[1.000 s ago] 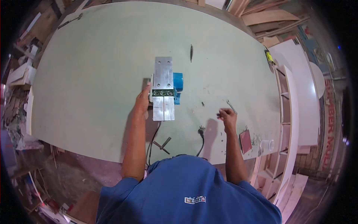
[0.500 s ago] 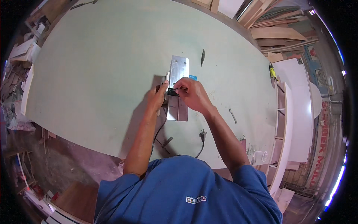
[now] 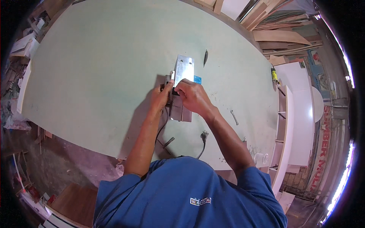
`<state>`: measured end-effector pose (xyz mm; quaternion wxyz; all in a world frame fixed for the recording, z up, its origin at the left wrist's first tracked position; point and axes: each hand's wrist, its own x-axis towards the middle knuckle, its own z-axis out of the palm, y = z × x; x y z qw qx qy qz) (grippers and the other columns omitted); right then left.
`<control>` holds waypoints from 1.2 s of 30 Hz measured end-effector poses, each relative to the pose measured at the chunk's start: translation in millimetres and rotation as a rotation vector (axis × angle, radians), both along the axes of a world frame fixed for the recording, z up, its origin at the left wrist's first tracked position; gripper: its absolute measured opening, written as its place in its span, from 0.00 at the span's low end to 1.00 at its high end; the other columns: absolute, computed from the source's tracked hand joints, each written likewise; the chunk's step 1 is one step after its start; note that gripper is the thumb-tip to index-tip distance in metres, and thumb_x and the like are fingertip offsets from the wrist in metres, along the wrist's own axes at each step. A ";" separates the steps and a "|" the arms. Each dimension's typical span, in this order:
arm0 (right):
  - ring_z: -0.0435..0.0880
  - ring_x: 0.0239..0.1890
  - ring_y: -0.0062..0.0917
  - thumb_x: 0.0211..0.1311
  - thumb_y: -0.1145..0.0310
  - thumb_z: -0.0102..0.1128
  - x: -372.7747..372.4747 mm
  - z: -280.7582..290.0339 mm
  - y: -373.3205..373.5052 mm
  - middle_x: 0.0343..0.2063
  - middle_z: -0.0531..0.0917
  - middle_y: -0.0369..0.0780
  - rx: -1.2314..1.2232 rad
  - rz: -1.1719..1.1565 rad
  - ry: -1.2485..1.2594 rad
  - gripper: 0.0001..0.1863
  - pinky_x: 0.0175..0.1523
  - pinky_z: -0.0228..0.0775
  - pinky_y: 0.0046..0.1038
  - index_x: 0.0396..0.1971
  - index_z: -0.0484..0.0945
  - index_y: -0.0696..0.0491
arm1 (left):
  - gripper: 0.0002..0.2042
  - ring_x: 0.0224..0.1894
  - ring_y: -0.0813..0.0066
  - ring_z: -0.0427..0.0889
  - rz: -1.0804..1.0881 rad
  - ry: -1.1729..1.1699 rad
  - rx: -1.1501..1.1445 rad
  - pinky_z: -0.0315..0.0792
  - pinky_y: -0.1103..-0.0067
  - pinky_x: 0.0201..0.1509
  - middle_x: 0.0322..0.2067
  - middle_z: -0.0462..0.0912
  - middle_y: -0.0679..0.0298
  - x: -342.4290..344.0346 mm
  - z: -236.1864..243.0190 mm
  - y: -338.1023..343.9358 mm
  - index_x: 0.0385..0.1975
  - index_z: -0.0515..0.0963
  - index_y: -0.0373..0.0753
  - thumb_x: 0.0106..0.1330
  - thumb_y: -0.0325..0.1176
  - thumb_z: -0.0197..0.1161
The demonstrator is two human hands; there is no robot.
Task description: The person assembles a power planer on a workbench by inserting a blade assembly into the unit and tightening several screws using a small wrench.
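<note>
An upturned power planer [image 3: 185,66] with a silver metal sole and blue body rests on the pale green worktop. My left hand [image 3: 161,97] is closed on its left side. My right hand [image 3: 193,95] has its fingers pinched at the dark cutter slot midway along the sole; whatever they hold is hidden. Below the planer lie its black plug [image 3: 204,135] and a small dark metal tool [image 3: 168,142]. A wrench [image 3: 234,117] lies to the right, and a thin dark object [image 3: 205,57] lies beyond the planer.
The large worktop [image 3: 87,57] spans most of the view. A white shelf unit [image 3: 289,127], a yellow tool [image 3: 274,75] and a clear container [image 3: 260,158] are along its right edge. Wood offcuts [image 3: 279,36] are piled at the back right, and white boards [image 3: 23,47] stand at left.
My right hand has moved up and left from beside the wrench onto the planer's cutter slot. My left hand stays on the planer, and the view has shifted slightly.
</note>
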<state>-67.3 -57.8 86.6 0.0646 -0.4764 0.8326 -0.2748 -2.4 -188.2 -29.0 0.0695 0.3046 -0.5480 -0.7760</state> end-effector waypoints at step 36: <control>0.82 0.28 0.48 0.59 0.73 0.66 6.0 -7.1 5.0 0.26 0.81 0.45 0.022 -0.068 0.214 0.08 0.32 0.71 0.45 0.30 0.74 0.58 | 0.27 0.27 0.80 0.75 -0.015 -0.080 0.054 0.68 0.78 0.30 0.25 0.79 0.69 0.8 18.5 0.2 0.34 0.83 0.38 0.63 0.61 0.70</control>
